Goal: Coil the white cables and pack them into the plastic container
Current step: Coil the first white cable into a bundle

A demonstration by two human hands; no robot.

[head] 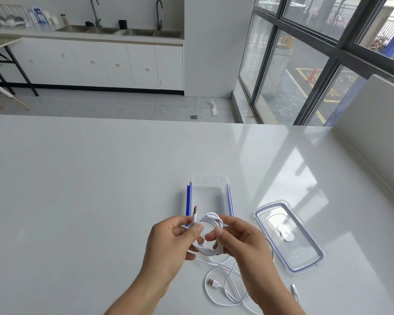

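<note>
A coiled white cable (208,251) is held above the table between both hands, its USB plug sticking up at the top left. My left hand (168,248) pinches the coil's left side near the plug. My right hand (241,244) grips the coil's right side. Just beyond the hands stands the clear plastic container (209,180), open, with blue clips on its long sides; nothing shows inside it. A second white cable (223,289) lies loose on the table beneath the hands, one USB plug facing left, its other end near the right forearm.
The container's clear lid (305,253) with a blue seal lies flat to the right of the hands. The white table (100,178) stretches far to the left and back. A low white wall (373,137) borders the table's right side.
</note>
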